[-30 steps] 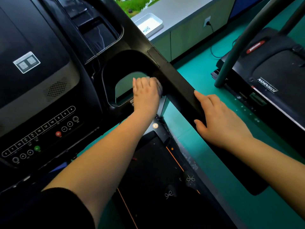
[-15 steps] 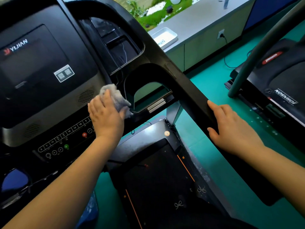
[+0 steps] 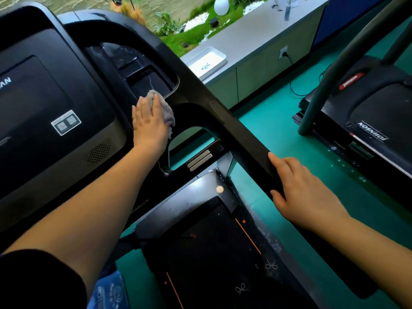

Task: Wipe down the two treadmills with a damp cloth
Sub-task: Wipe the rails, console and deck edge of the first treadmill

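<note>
Evidently the near treadmill is in hand, the second treadmill well apart; the right grip lies slack on the side rail to steady, the left grip, fingers flat, presses the cloth onto the console for even pressure

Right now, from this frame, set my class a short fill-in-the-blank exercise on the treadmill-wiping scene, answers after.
1. The grey cloth is pressed to the console by the person's ____ hand.
2. The second treadmill stands on the person's ____ side.
3. The tray on the counter is ____ in colour.
Missing words: left; right; white.
</note>
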Tool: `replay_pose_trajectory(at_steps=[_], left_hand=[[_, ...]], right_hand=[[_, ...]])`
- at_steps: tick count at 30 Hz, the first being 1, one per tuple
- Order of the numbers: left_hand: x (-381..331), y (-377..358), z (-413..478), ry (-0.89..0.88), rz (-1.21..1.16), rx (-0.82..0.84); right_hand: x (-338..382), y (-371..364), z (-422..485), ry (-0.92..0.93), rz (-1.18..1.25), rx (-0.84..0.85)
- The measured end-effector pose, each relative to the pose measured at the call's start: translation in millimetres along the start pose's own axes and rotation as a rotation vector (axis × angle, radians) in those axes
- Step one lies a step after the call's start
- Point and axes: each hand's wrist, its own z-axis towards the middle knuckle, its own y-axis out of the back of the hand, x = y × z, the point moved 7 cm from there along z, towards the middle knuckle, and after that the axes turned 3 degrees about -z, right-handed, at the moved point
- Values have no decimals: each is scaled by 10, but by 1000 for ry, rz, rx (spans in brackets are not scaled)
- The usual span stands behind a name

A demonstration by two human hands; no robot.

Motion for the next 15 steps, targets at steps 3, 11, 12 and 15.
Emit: replay_pose_trajectory(at_steps=[3, 11, 12, 15], left_hand=[[-324, -10, 249, -164, -23, 31], [-761, 49, 425, -566, 57, 108], [-714, 55, 426, -532, 68, 92], [-501, 39, 327, -342, 96, 31]], right_hand=[[-1, 7, 7, 5, -15, 3], [-13, 17, 5, 17, -16, 6], [-17, 19, 9, 17, -17, 5], [-19, 25, 7, 12, -1, 5]])
